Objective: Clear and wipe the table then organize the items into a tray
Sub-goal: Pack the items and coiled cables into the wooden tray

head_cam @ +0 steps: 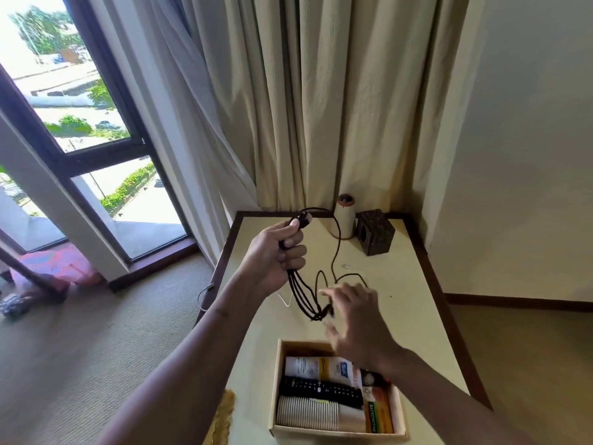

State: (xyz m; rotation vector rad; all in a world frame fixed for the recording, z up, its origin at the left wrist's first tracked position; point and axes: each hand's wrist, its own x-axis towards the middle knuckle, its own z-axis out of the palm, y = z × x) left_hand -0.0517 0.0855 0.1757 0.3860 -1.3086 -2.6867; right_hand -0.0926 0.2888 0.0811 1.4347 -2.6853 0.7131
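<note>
The left grip [276, 252] is closed round a black cable [303, 293]. Gathered loops hang below it, clear of the table [401, 284], presumably so the cable coils compactly. The right grip [356, 319], lower and to the right, is blurred. Its fingers appear spread at the loop ends, holding nothing. The tray [276, 387] sits beneath both, partly filled, with apparent room at its far end.

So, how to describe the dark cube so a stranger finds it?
Look at the cream table against the curtains. At its far edge, right of the pale upright roll, stands the cube. It alone is dark brown, with a round hole in one face.
</note>
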